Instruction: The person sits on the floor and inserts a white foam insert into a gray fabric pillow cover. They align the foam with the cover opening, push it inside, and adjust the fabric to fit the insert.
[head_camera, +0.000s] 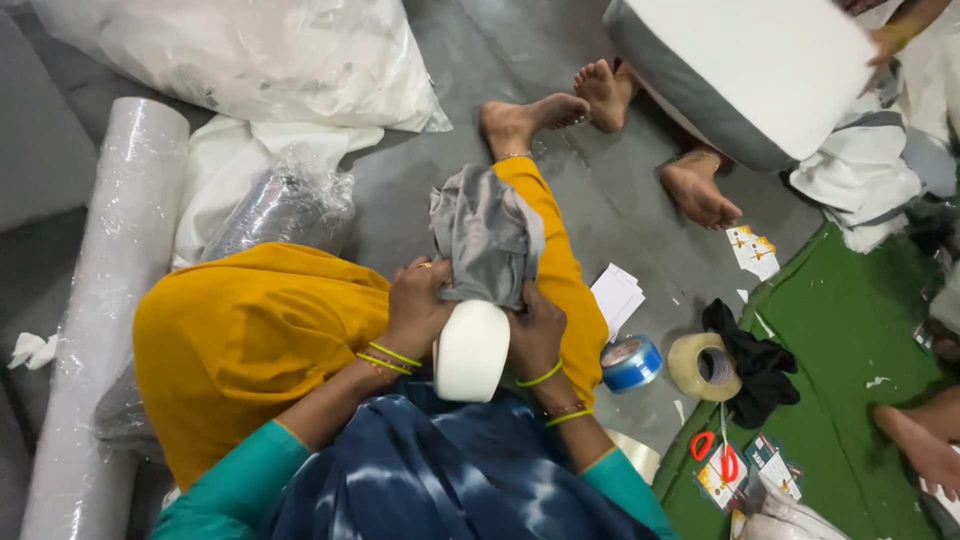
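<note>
I sit on the floor in yellow trousers. My left hand (418, 305) and my right hand (535, 330) grip a rolled white cushion (472, 350) from both sides on my lap. A grey fabric cover (487, 240) is pulled over the far end of the cushion and lies bunched along my right leg. Both hands hold the edge of that cover where it meets the white roll.
A blue tape roll (631, 363), a clear tape roll (704, 366), a black cloth (757, 360), white cards (618, 296) and red scissors (716, 455) lie at right near a green mat (850, 330). A plastic-wrapped roll (105, 300) lies left. Another person's feet (697, 190) and large pillow (750, 70) are beyond.
</note>
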